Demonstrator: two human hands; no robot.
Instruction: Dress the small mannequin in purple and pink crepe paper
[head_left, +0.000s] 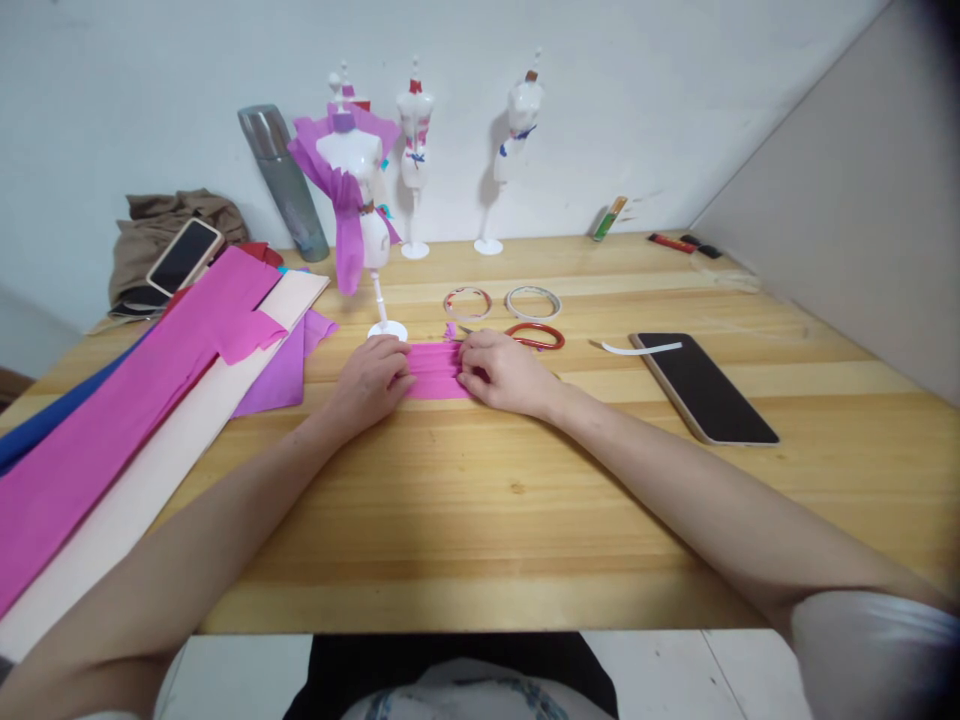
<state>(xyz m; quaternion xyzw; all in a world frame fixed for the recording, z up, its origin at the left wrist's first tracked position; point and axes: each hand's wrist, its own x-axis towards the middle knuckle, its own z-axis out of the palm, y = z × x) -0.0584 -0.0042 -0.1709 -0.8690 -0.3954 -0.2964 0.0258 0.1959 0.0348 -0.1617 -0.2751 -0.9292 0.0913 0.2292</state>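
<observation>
A small pleated piece of pink crepe paper (436,372) lies on the wooden table between my two hands. My left hand (373,376) is closed, pinching its left end with thumb and fingers. At the right end, my right hand (511,372) also has its fingers closed on the paper. Just beyond my right hand are red-handled scissors (541,342), their blades partly hidden by it. A scrap of purple paper (450,330) lies near the blade tip. Behind my left hand stands a white mini mannequin (351,155) draped in purple paper.
Other mini mannequins (415,130) stand by the wall near a tilted bottle (289,185). Two tape rolls (534,290) lie mid-table. To the right is a phone (709,390) with a white strip (645,349) across it. Long pink paper (135,420) and other sheets cover the left side.
</observation>
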